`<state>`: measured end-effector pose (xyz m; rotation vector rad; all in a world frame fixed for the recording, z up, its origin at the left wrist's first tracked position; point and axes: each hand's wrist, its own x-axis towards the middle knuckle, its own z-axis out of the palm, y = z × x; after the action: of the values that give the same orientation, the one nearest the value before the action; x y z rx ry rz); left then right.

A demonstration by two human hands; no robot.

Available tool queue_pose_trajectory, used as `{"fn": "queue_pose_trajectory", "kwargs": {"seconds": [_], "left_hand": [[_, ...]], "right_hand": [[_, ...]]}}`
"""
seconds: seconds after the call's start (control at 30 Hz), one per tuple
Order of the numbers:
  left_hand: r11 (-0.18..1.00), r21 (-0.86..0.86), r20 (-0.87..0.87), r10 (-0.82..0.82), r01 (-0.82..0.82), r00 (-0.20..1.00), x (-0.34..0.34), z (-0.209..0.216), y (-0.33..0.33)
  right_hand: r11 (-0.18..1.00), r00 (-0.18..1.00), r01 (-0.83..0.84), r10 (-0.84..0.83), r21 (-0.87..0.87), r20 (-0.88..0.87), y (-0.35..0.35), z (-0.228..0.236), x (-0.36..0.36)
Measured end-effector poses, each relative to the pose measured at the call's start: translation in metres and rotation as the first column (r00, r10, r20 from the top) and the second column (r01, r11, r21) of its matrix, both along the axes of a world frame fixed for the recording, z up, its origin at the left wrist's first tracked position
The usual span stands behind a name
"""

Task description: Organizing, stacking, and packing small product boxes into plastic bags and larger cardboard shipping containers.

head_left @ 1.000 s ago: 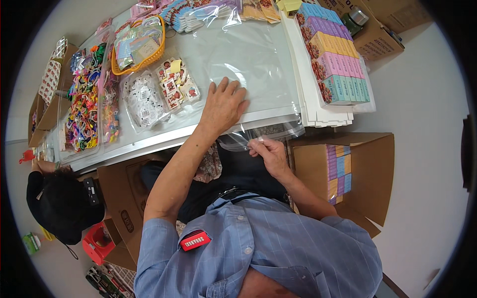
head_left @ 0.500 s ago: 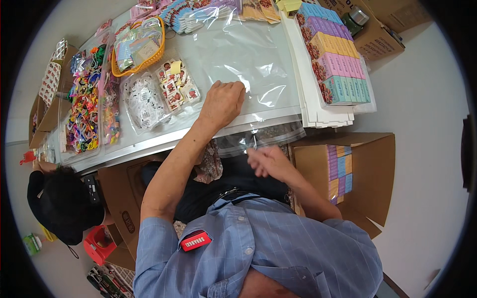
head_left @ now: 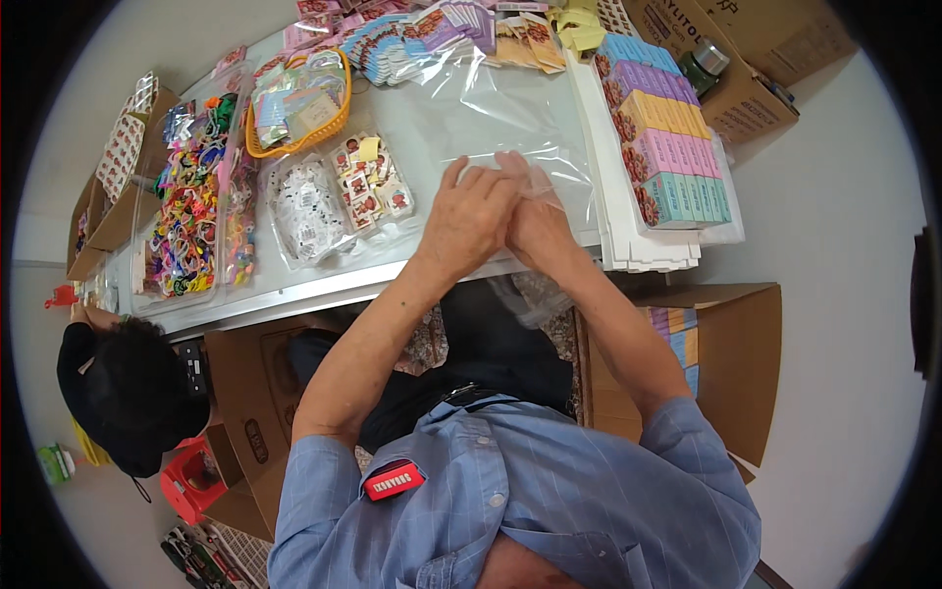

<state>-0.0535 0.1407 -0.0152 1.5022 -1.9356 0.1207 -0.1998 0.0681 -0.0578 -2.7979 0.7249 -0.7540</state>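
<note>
Above the table's front edge, my left hand and my right hand are close together, touching or nearly so. My left fingers are curled over clear plastic film. The right hand's fingers, partly behind the left and slightly blurred, seem to be closed on the same film. A large clear plastic bag lies flat across the tabletop beyond my hands. Its loose, crumpled end hangs below them over the edge. Left of my hands sit a clear bag of picture cards and a clear container of small white-and-black pieces.
A yellow basket of packets and a tray of colourful trinkets stand at left. Stacked boxes sit on white card at right. Cartons flank my legs. Another person is at the far left.
My right hand has risen from below the table edge to join the left. My left hand has moved slightly right and nearer. The plastic's hanging end has bunched up beneath them.
</note>
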Motion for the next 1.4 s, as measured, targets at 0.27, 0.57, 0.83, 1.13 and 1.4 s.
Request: {"fn": "queue_pose_trajectory", "kwargs": {"seconds": [0.27, 0.57, 0.83, 1.13, 1.4], "left_hand": [[0.980, -0.181, -0.004, 0.082, -0.082, 0.997, -0.008, 0.023, -0.015], [0.948, -0.283, -0.075, 0.133, -0.149, 0.988, -0.020, 0.045, -0.007], [0.934, -0.270, -0.060, 0.228, -0.235, 0.972, -0.005, 0.063, 0.003], [0.931, -0.278, -0.158, 0.198, -0.236, 0.967, 0.005, 0.090, 0.024], [0.950, -0.269, -0.166, 0.119, -0.161, 0.979, -0.002, 0.100, 0.031]], "right_hand": [[0.958, 0.937, 0.087, 0.015, 0.274, -0.349, -0.049, 0.004, 0.045], [0.981, 0.988, -0.122, 0.105, -0.152, -0.116, -0.068, -0.030, 0.040], [0.989, 0.638, 0.092, -0.147, -0.115, -0.756, -0.050, 0.093, 0.074], [0.983, 0.979, -0.154, 0.165, 0.100, -0.120, 0.000, 0.127, 0.017], [0.998, 0.937, 0.065, -0.064, -0.009, -0.342, 0.047, 0.145, -0.010]]}}
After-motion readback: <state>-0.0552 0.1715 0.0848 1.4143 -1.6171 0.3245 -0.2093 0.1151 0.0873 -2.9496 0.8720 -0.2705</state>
